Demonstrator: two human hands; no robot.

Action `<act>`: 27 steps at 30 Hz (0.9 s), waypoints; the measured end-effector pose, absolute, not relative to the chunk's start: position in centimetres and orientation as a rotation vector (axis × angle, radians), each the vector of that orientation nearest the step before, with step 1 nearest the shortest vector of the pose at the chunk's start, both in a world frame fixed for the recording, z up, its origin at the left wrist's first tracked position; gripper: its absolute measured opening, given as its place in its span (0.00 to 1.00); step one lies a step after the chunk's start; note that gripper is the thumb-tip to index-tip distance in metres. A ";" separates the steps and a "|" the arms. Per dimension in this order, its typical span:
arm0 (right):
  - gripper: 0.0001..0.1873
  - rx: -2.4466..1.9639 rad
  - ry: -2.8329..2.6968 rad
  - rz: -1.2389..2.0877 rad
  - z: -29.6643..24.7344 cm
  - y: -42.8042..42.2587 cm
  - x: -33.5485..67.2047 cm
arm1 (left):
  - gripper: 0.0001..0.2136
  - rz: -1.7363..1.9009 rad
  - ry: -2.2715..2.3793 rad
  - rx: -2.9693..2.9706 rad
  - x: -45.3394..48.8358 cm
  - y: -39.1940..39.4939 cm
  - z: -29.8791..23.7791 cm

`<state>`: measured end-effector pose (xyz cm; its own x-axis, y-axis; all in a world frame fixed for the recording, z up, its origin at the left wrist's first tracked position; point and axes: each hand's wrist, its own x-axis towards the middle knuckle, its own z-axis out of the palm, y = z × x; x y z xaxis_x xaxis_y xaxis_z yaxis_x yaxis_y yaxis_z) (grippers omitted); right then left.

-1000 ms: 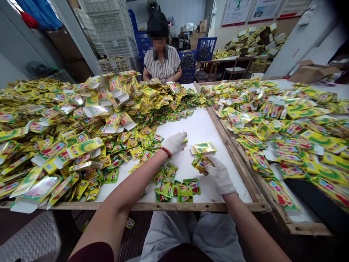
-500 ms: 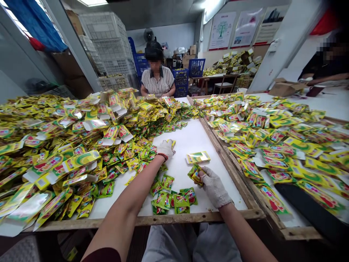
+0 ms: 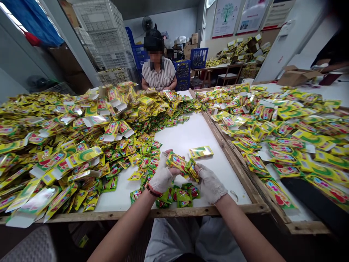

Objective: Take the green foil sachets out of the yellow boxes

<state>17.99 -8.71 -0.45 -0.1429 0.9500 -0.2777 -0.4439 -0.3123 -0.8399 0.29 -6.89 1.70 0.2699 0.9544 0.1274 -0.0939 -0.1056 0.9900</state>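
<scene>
Both my hands wear white gloves and meet over the near part of the white table (image 3: pixel 188 136). My left hand (image 3: pixel 162 177) grips one yellow-green sachet (image 3: pixel 176 161) and brings it against the small stack of sachets (image 3: pixel 192 170) pinched in my right hand (image 3: pixel 209 182). Just beyond them a flat yellow carton (image 3: pixel 201 152) lies on the white surface. A few green sachets (image 3: pixel 180 194) lie under my hands near the front edge.
A huge heap of sachets and flat cartons (image 3: pixel 68 138) covers the table's left and far side. A second table on the right (image 3: pixel 283 131) is piled the same way. A person in a striped shirt (image 3: pixel 159 72) sits opposite. Wooden rails (image 3: pixel 218 140) edge both tables.
My left hand drew back from the heap with a sachet and came to my right hand's stack. The camera tilted slightly.
</scene>
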 end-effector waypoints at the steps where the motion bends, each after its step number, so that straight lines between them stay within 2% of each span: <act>1: 0.15 -1.021 -0.736 1.673 -0.5 -8.7 18.2 | 0.36 1.116 0.957 1.459 -0.3 -7.6 2.1; 5: 0.17 -1.104 -0.979 1.589 -0.5 -8.5 19.3 | 0.42 0.981 1.311 2.268 -2.2 -9.0 4.8; 8: 0.18 -1.167 -1.187 1.505 0.0 -8.6 19.3 | 0.39 0.535 1.393 2.684 -2.1 -9.5 5.9; 10: 0.18 -1.171 -1.193 1.471 0.2 -8.9 19.1 | 0.31 0.325 1.449 2.675 -1.8 -9.6 5.6; 13: 0.19 -1.238 -1.127 1.350 0.1 -9.3 19.1 | 0.24 0.305 1.587 2.505 -1.6 -9.9 4.5; 16: 0.17 -1.368 -1.316 1.236 0.2 -9.5 19.8 | 0.24 0.334 1.649 2.471 -1.8 -10.2 3.9; 19: 0.10 -1.384 -1.652 1.201 0.9 -9.3 20.4 | 0.26 0.228 1.566 2.588 -1.7 -10.5 4.1; 22: 0.06 -1.388 -1.867 1.005 1.8 -9.0 20.2 | 0.27 0.162 1.459 2.647 -1.1 -10.8 4.2; 27: 0.09 -1.449 -1.955 0.543 1.2 -9.9 18.3 | 0.22 0.280 1.499 2.508 0.0 -11.3 3.2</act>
<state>18.34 -9.88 1.17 -0.1896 0.9505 0.2461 0.6876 0.3075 -0.6577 -0.04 -11.33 3.18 0.4657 0.8831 0.0569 0.8440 -0.4626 0.2714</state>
